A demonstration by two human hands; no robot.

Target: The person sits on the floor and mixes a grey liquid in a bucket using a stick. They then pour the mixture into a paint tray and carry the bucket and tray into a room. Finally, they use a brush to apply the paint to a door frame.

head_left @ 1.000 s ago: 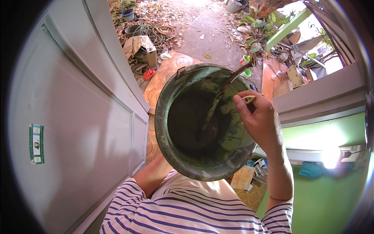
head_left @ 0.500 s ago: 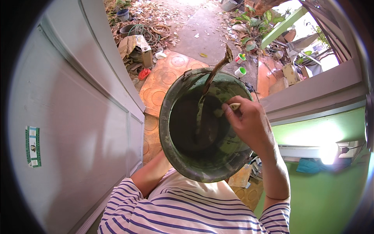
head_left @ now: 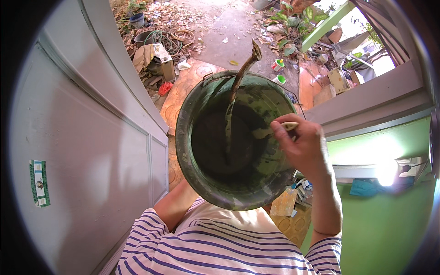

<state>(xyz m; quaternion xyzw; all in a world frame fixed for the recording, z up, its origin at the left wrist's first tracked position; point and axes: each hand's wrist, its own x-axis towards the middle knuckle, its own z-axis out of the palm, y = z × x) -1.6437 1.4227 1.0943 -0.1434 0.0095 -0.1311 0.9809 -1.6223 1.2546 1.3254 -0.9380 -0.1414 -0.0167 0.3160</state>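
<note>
A dark, paint-smeared bucket (head_left: 182, 142) is in front of my chest, its mouth tilted up toward me. Inside it a crooked wooden stick (head_left: 236, 89) leans, its upper end poking out past the far rim. My right hand (head_left: 303, 145) is closed around the cream handle of a paintbrush (head_left: 262, 133), over the bucket's right side. The brush head points into the bucket, near the inner wall. On the left my forearm (head_left: 176, 204) runs behind the bucket, which hides my left hand and its fingers. Dark contents show at the bucket's bottom.
A white door (head_left: 101, 151) stands close on my left. To the right are a window ledge (head_left: 366, 98), a green wall (head_left: 371, 224) and a lit bulb (head_left: 387, 173). Beyond the bucket lie orange floor tiles (head_left: 201, 71), small paint cans (head_left: 277, 64), a cardboard box (head_left: 167, 68) and a coiled hose (head_left: 183, 37).
The bucket has shifted slightly left and up in view, along with the stick. My right hand has moved a little right and down, showing more of the brush.
</note>
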